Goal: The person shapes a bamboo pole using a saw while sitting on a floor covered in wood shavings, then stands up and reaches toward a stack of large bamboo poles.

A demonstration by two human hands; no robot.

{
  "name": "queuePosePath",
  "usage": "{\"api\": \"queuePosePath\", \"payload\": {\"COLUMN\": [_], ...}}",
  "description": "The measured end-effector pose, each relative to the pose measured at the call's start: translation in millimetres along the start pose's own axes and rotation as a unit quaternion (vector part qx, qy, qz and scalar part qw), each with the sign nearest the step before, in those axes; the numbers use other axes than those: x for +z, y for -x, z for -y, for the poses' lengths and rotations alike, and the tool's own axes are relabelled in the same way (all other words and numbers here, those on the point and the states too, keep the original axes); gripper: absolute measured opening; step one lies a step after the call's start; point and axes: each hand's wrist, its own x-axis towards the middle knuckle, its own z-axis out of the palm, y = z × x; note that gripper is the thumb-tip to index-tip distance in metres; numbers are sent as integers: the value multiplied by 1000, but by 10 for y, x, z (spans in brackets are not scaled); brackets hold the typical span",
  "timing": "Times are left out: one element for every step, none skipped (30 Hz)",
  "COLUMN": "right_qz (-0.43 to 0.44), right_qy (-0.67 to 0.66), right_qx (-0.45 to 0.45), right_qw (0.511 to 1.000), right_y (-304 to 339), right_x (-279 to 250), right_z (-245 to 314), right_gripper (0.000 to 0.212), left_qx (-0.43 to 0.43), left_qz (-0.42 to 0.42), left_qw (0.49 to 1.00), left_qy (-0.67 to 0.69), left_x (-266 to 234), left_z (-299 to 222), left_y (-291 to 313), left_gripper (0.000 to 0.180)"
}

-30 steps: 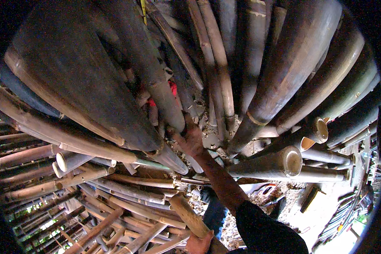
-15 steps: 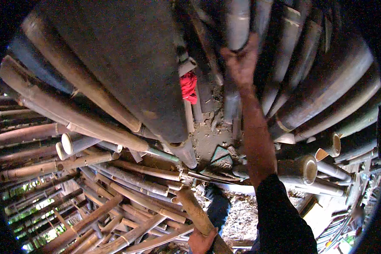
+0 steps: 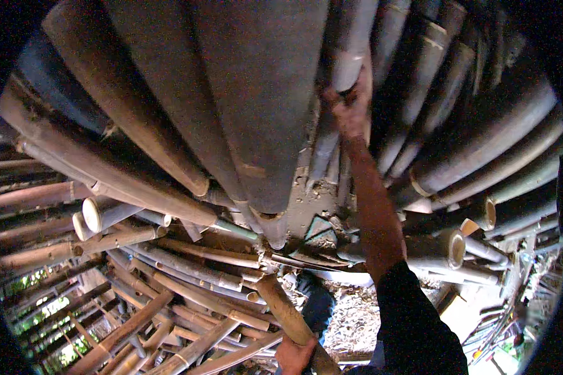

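My right hand (image 3: 350,112) reaches far forward and is wrapped round the lower end of a grey-brown bamboo pole (image 3: 349,55). Some of its fingers are hidden behind the pole. Low in the view, my left hand (image 3: 296,356) grips a shorter, rough yellowish-brown pole (image 3: 286,305), which slants up to the left. Beside the right hand, on its left, stands a wide dark brown bamboo (image 3: 259,106) with its lower end near the ground. Other upright bamboo poles (image 3: 413,94) lean just right of that hand.
Thick bamboo (image 3: 125,106) leans at the left, with a heap of cut lengths (image 3: 187,269) below it. More poles (image 3: 481,150) fan out to the right. A green-edged triangular piece (image 3: 321,234) lies on the brown ground. My trousered leg (image 3: 316,306) stands beside pale shavings (image 3: 353,312).
A wide bamboo now fills the middle and covers the red cloth seen earlier. My right hand has closed further round the pole's end. My left hand keeps its hold.
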Motion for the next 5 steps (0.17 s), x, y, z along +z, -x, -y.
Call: {"api": "queuePosePath", "payload": {"right_qz": [6,-25,-20,-16,-1], "right_qy": [-5,2,-2,-6,-6], "right_qx": [9,15,42,69,94], "right_qw": [1000,1000,999,997,996], "right_y": [104,230,334,432,446], "right_x": [103,239,334,440,519], "right_z": [68,57,53,96,115], "right_gripper": [72,73,75,77,79], "left_qx": [-2,21,45,65,66], "left_qz": [4,-18,-38,-58,-61], "left_qw": [1000,999,998,995,994], "left_qy": [6,22,39,56,59], "left_x": [46,77,116,131,93], "left_z": [65,123,191,231,185], "left_y": [-8,-50,-86,-78,-34], "left_gripper": [82,81,80,79,77]}}
